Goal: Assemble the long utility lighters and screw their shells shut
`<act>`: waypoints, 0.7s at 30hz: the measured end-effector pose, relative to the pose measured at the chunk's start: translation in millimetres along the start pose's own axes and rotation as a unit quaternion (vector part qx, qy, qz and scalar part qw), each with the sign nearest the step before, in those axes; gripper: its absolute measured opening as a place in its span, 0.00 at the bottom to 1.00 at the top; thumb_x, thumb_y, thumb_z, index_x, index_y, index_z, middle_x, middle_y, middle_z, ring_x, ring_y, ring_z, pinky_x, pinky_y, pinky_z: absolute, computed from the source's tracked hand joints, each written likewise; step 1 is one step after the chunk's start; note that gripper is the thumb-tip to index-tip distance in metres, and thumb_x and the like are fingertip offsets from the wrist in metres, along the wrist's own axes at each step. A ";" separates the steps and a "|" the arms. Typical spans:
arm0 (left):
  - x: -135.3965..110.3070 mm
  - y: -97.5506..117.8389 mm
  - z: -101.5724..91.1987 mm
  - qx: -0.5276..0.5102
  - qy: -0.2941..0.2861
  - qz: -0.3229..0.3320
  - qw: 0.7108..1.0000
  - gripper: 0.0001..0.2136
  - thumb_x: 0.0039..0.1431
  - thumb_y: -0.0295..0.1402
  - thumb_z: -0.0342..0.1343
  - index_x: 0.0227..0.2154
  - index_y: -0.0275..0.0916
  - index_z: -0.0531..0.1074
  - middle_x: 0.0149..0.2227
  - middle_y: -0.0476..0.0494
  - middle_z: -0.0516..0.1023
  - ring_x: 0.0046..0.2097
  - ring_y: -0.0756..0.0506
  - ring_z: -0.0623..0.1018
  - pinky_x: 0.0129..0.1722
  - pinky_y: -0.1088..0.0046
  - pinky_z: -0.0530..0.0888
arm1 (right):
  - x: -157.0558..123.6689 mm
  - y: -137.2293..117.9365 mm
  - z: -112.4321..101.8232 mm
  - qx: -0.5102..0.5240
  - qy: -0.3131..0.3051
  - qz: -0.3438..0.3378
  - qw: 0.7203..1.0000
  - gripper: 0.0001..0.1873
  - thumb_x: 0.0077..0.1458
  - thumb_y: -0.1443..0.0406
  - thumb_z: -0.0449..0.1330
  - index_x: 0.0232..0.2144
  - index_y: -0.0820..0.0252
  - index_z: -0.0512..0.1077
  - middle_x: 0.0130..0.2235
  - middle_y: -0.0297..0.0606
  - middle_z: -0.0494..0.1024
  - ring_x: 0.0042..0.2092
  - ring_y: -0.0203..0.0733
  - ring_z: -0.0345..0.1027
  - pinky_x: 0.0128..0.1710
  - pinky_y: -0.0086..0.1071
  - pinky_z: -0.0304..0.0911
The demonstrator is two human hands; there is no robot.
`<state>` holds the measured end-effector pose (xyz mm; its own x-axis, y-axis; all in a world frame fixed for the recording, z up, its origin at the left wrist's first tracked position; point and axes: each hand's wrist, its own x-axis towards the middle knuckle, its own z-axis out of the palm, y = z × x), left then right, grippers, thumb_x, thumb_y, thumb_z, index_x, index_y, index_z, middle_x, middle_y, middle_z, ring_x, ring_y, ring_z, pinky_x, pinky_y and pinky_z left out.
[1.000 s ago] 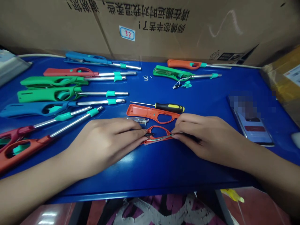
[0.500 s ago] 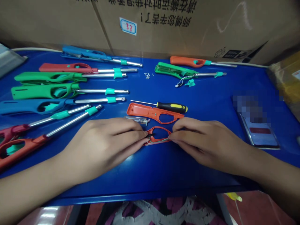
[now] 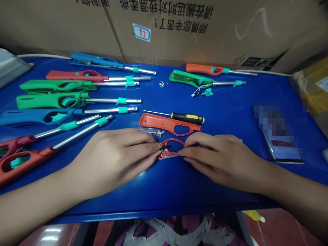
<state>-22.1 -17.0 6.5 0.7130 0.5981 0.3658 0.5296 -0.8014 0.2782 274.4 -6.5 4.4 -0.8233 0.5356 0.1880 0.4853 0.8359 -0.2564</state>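
Both my hands are closed on an orange lighter casing half (image 3: 175,140), its oval trigger opening showing between them. My left hand (image 3: 120,153) pinches its left end, by a small black part and thin wires (image 3: 164,152). With its fingertips, my right hand (image 3: 217,153) grips the right end; what lies under those fingers is hidden. Just beyond lies the other orange casing half (image 3: 164,122), hollow side up. A clear fuel tank (image 3: 152,131) sits between the two halves, partly behind my left fingers. Behind them rests a black and yellow screwdriver (image 3: 188,118).
Several long-necked lighters lie at left, including a green one (image 3: 51,100). An opened green lighter (image 3: 191,78) and an orange lighter (image 3: 203,68) lie at back right. Small screws (image 3: 161,84) are scattered mid-table. A phone (image 3: 284,147) is at right; a cardboard box (image 3: 179,44) stands behind.
My right hand has shifted slightly left along the orange casing half, covering more of its right end. My left hand keeps its pinch. The whole view has tilted a little.
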 end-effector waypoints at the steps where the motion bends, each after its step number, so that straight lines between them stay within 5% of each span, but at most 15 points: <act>1: -0.1 0.1 -0.1 -0.001 0.001 -0.002 1.000 0.07 0.73 0.31 0.58 0.44 0.37 0.81 0.42 0.43 0.86 0.42 0.42 0.86 0.40 0.66 0.84 | -0.1 -0.5 0.2 0.002 -0.002 0.002 1.000 0.12 0.74 0.65 0.56 0.54 0.53 0.75 0.50 0.33 0.80 0.39 0.37 0.75 0.30 0.35 0.56; 7: -1.5 0.0 -0.2 -0.001 -0.002 -0.007 1.000 0.07 0.73 0.31 0.58 0.45 0.37 0.81 0.43 0.44 0.86 0.42 0.42 0.86 0.39 0.65 0.83 | 0.3 -0.8 -0.5 0.015 -0.005 0.004 1.000 0.07 0.73 0.65 0.55 0.47 0.55 0.74 0.49 0.34 0.80 0.38 0.37 0.74 0.30 0.34 0.55; 13: -0.9 -0.5 0.0 -0.004 -0.002 -0.003 1.000 0.07 0.73 0.31 0.57 0.45 0.38 0.81 0.43 0.45 0.86 0.43 0.43 0.86 0.40 0.66 0.84 | 0.2 -1.9 0.9 0.009 -0.004 -0.002 1.000 0.13 0.73 0.66 0.56 0.57 0.52 0.71 0.52 0.34 0.79 0.41 0.38 0.76 0.31 0.35 0.58; 18: 0.2 0.0 1.9 0.003 0.001 0.002 1.000 0.08 0.74 0.31 0.57 0.44 0.37 0.81 0.42 0.44 0.86 0.42 0.43 0.86 0.40 0.67 0.84 | 0.0 -3.3 0.5 0.005 -0.011 -0.008 1.000 0.07 0.73 0.63 0.56 0.43 0.55 0.74 0.49 0.34 0.80 0.38 0.38 0.76 0.32 0.36 0.59; 21: -0.2 -0.4 1.9 0.005 0.002 0.001 1.000 0.09 0.74 0.31 0.56 0.44 0.37 0.82 0.42 0.44 0.86 0.43 0.43 0.86 0.41 0.67 0.84 | 0.1 -3.8 0.8 0.016 -0.007 -0.005 1.000 0.08 0.73 0.63 0.57 0.49 0.54 0.74 0.51 0.35 0.80 0.40 0.39 0.76 0.32 0.35 0.60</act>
<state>-21.6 -16.8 4.7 0.7122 0.5966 0.3699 0.5330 -0.8025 0.2681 272.2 -9.6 4.6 -0.8321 0.5259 0.1763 0.4680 0.8363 -0.2858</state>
